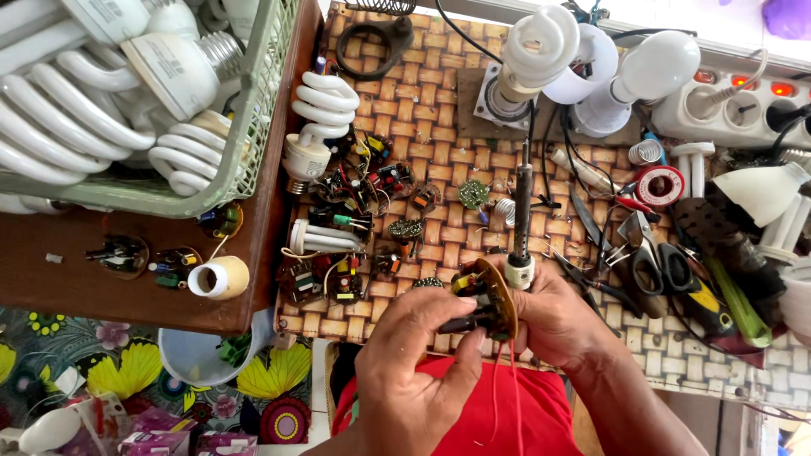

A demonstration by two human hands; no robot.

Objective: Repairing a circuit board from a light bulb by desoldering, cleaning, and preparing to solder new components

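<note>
Circuit board [488, 297], round, brown, with red leads: we hold it above the woven mat's [439, 152] near edge.
Left hand [418, 355] pinches its components; right hand [553, 317] closes around rim and soldering iron [522, 211]. We judge steady support best.

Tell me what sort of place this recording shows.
Probably a small repair bench for lamps. The left hand and right hand hold a round circuit board beside a soldering iron, loose circuit boards litter the woven mat, and a basket holds spiral bulbs.
</note>
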